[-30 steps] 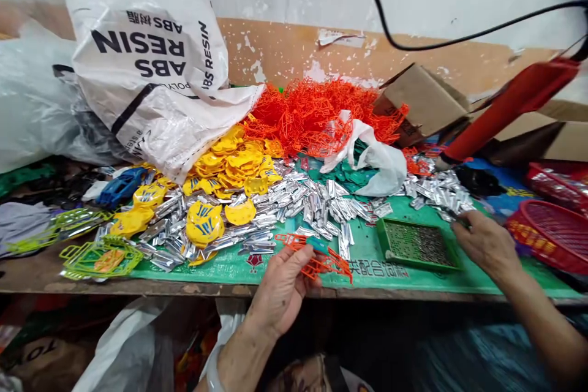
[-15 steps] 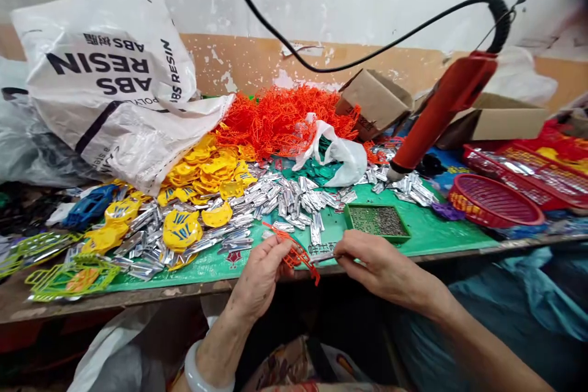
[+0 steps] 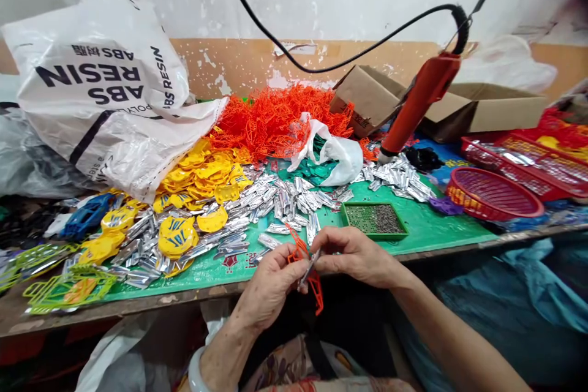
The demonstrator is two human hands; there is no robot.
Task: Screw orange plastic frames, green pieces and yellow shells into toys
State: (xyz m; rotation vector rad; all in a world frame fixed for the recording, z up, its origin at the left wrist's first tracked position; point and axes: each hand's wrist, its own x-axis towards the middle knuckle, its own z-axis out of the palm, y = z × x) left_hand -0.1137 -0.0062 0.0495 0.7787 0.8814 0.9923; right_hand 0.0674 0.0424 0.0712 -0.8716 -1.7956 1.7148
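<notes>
Head view: the left hand (image 3: pixel 271 285) pinches an orange plastic frame (image 3: pixel 313 286) at the front edge of the counter (image 3: pixel 436 229), its grip closed on the frame's upper part. The right hand (image 3: pixel 356 255) meets it from the right, grip narrow around a small silver strip (image 3: pixel 307 271) pressed against the frame (the strip is partly hidden by fingers). Just beyond the hands lie loose silver strips (image 3: pixel 294 196) and a green tray (image 3: pixel 374 220) of tiny dark parts. An orange powered screwdriver (image 3: pixel 416 107) hangs by its cord farther back.
</notes>
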